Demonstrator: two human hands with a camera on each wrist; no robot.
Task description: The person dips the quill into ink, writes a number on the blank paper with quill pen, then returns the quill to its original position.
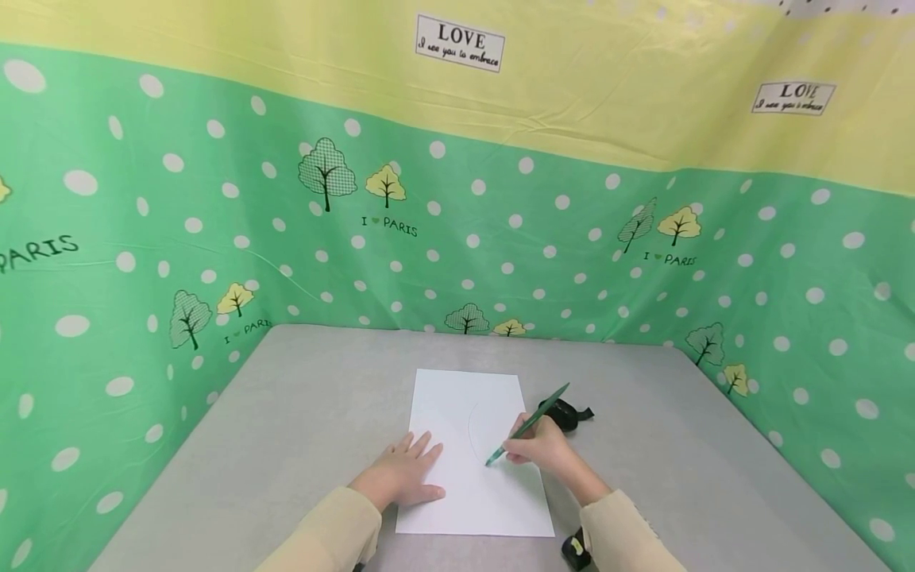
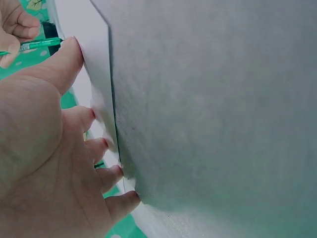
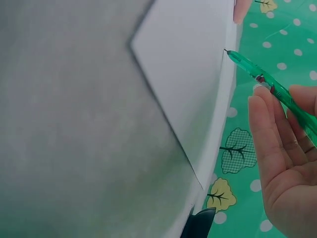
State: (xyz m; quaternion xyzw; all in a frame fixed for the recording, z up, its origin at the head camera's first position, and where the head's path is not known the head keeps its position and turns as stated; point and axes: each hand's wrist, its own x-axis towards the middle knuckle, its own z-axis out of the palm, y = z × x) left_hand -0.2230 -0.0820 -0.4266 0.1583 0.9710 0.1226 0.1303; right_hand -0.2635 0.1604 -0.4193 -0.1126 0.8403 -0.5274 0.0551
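Observation:
A white sheet of paper (image 1: 457,508) lies on the grey table, with a thin curved line drawn near its middle. My left hand (image 1: 407,473) rests on the paper's left side, fingers spread and straight. In the left wrist view, the fingertips of that hand (image 2: 64,134) are along the sheet's edge. My right hand (image 1: 539,443) pinches a slanted green pen (image 1: 532,421), its tip at the lower end of the curve. The right wrist view shows the pen (image 3: 272,84) between thumb and fingers, tip at the paper (image 3: 183,64).
Just beyond my right hand sits a black object with a short strap (image 1: 561,415), partly hidden. Another black object (image 1: 575,550) shows beside the right sleeve. The grey table (image 1: 322,397) is enclosed by a green and yellow printed curtain (image 1: 486,262) at the back and sides.

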